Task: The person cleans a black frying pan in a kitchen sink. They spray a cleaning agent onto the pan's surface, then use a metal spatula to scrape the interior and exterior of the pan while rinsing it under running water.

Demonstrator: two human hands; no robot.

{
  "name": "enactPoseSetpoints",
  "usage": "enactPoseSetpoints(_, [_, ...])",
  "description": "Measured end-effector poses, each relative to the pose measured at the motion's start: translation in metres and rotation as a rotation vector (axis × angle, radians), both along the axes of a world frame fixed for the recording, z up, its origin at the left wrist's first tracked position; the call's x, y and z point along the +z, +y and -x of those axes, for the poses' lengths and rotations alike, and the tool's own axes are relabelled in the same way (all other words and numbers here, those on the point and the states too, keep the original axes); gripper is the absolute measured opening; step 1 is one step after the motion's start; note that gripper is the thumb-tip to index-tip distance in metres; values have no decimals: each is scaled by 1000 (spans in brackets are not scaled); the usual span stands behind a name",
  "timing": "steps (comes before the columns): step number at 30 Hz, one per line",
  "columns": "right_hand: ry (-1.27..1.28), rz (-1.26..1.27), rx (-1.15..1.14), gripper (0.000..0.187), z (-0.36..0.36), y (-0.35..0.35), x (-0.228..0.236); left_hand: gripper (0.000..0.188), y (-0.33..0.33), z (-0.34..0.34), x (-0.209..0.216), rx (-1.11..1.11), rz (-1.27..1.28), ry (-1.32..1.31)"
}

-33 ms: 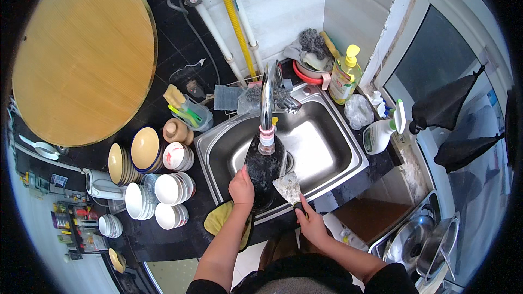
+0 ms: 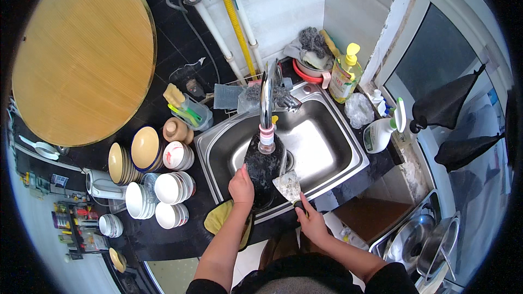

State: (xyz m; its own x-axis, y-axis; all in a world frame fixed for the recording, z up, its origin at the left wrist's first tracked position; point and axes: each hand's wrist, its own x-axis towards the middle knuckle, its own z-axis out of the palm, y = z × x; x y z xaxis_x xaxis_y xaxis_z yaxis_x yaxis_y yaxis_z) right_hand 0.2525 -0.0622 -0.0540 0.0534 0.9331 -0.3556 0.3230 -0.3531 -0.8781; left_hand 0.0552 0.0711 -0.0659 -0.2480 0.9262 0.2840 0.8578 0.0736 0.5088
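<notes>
My left hand point(image 2: 241, 188) is closed at the left edge of a black, wet-looking flat piece point(image 2: 261, 166). This piece leans in the left part of the steel sink point(image 2: 357, 158), under the faucet point(image 2: 267, 98); its exact kind I cannot make out. My right hand point(image 2: 313, 223) grips the dark handle of a scraper point(image 2: 287, 187). The scraper's wide, smeared metal blade points up and left, close beside the black piece; whether they touch is unclear. Below my left hand a yellow-green cloth point(image 2: 219, 223) with a dark border lies over the counter edge.
Stacked white bowls point(image 2: 168, 189) and yellow bowls point(image 2: 146, 149) stand left of the sink, below a big round wooden board point(image 2: 84, 57). A yellow-capped soap bottle point(image 2: 345, 76) and a white spray bottle point(image 2: 378, 136) stand to the right. Metal pans point(image 2: 411, 242) sit at lower right.
</notes>
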Motion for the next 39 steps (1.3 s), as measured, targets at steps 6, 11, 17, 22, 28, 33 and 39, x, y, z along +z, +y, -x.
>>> enactPoseSetpoints(6, [-27,-85,14,52,-3,4,-3,38,2,1,1,-1,-9,-25])
enactPoseSetpoints(11, [-27,-51,43,52,13,21,3,42,6,7,3,38,8,-53])
enactPoseSetpoints(17, [-265,-194,94,51,16,29,18,42,8,12,2,64,12,-57])
enactPoseSetpoints(22, [-75,32,72,52,22,33,8,41,10,16,-1,68,7,-55])
enactPoseSetpoints(28, [-113,-12,104,50,17,44,15,41,10,18,4,90,6,-68])
enactPoseSetpoints(33, [-216,-113,-32,49,-1,49,16,42,10,23,-2,100,51,-86])
enactPoseSetpoints(39, [-236,-288,12,48,11,53,1,41,10,21,4,105,15,-101])
